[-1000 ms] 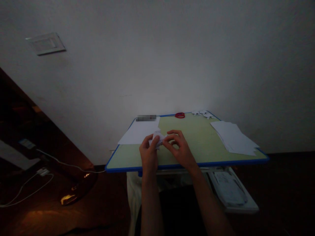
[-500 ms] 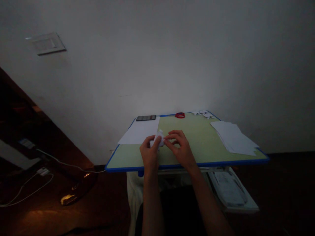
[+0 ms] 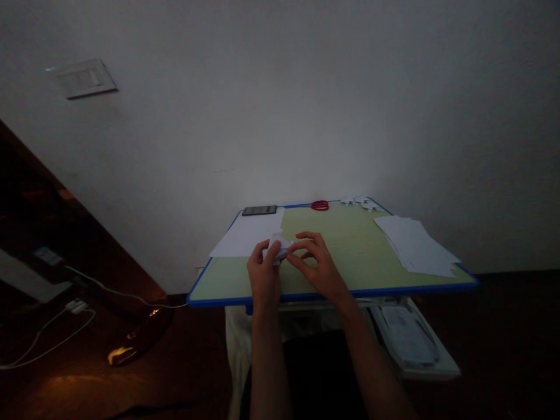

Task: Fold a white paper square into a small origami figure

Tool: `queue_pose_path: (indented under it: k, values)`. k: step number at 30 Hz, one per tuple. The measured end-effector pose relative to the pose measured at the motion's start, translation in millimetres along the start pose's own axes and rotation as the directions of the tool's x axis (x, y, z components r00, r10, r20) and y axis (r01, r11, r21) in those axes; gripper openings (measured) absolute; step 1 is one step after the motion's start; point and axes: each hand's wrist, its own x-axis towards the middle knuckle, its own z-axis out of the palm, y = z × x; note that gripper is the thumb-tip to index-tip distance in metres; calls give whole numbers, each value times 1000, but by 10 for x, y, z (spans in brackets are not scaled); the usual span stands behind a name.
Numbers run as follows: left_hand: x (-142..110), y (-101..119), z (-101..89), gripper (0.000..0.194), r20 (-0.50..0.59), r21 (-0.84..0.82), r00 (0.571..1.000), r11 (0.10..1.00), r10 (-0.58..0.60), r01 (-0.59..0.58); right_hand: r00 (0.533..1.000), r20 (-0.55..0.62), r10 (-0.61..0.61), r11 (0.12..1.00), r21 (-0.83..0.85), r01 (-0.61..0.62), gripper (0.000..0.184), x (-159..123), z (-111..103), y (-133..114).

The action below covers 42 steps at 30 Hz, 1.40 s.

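Observation:
A small folded piece of white paper is held above the near part of the green tabletop. My left hand grips it with the thumb on top; the other fingers are partly hidden behind it. At the paper's right side, my right hand pinches its edge between thumb and index finger, the remaining fingers curved. Dim light leaves the exact folds hard to make out. A white sheet lies on the tabletop just beyond my left hand.
A phone rests at the far left edge. Red-handled scissors lie at the back, with several folded paper pieces at the far right corner. A stack of white paper sits on the right. An open drawer juts out below.
The folded paper has turned and shifted slightly left in my left hand. My right hand has moved slightly left with it, still at the paper's right edge.

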Motion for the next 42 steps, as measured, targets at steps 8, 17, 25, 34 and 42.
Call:
queue_pose_path:
  k: [8, 17, 25, 34, 42]
  values:
    - [9, -22, -14, 31, -31, 55, 999, 998, 21, -20, 998, 58, -9, 999, -30, 11, 7, -5, -5, -7]
    - [23, -97, -64, 28, -24, 290, 985, 944, 172, -158, 992, -103, 75, 996, -29, -79, 6, 16, 19, 45]
    - [33, -95, -64, 37, -59, 274, 985, 952, 160, -138, 989, -112, -100, 983, -167, 81, 11, 33, 19, 37]
    - [58, -107, -50, 36, -112, 235, 981, 964, 157, -127, 977, -52, -207, 944, -274, 186, 19, 10, 36, 75]
    - [46, -116, -48, 46, -76, 179, 987, 976, 143, -127, 966, -37, -257, 898, -379, 224, 24, 20, 32, 143]
